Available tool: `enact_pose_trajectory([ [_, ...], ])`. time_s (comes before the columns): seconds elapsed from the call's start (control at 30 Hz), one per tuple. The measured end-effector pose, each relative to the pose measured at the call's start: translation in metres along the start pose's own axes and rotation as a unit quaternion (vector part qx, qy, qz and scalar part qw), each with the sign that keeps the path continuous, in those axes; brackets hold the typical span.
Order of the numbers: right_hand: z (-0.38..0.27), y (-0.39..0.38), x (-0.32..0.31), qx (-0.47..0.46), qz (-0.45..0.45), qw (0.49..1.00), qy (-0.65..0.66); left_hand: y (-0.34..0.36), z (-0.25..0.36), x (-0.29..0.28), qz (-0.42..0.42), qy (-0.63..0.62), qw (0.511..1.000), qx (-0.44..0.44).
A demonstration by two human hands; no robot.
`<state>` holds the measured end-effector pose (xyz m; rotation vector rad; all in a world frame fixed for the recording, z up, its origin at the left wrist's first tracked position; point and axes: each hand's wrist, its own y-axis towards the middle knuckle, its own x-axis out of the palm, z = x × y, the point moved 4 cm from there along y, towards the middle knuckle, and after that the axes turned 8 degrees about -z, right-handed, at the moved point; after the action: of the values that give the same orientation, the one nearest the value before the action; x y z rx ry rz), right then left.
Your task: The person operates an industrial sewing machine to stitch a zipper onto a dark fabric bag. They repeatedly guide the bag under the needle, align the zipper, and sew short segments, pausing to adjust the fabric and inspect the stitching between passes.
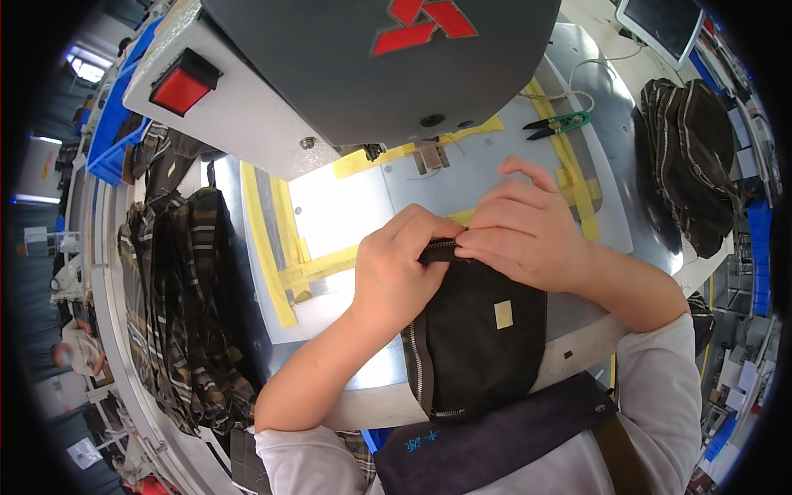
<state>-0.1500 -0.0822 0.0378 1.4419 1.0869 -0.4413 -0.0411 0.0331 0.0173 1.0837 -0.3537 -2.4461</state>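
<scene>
Both hands meet at the top end of a black fabric piece (474,346) with a metal zipper along its edge and a small pale yellow patch on it. My left hand (398,266) pinches the folded zipper end between thumb and fingers. My right hand (528,231) grips the same zipper end from the other side, thumb and forefinger closed on it, with the outer fingers raised. Below the hands the fabric hangs over the table's front edge towards my lap. Just beyond them is the sewing machine head (379,74), with a small metal presser foot (430,157) beneath it.
Yellow tape (289,247) borders the metal work plate. Green-handled thread snips (561,124) lie at the back right. Plaid fabric pieces (186,305) pile up on the left; dark zippered pieces (691,157) are stacked on the right. A red switch (185,87) sits on the machine's side.
</scene>
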Motion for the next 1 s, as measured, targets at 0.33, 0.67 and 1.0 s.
enact_pose_trajectory([
  [0.33,0.005,0.002,-0.004,0.106,-0.02,0.992,0.063,-0.005,0.004,0.004,0.006,0.018,1.0,0.01],
  [0.67,-0.01,-0.008,-0.003,-0.083,0.009,0.995,-0.047,-0.003,0.007,-0.002,0.006,0.018,0.999,0.035],
  [1.0,0.004,0.002,-0.005,0.008,-0.043,0.999,0.004,-0.002,-0.002,-0.005,-0.003,-0.006,1.0,0.007],
])
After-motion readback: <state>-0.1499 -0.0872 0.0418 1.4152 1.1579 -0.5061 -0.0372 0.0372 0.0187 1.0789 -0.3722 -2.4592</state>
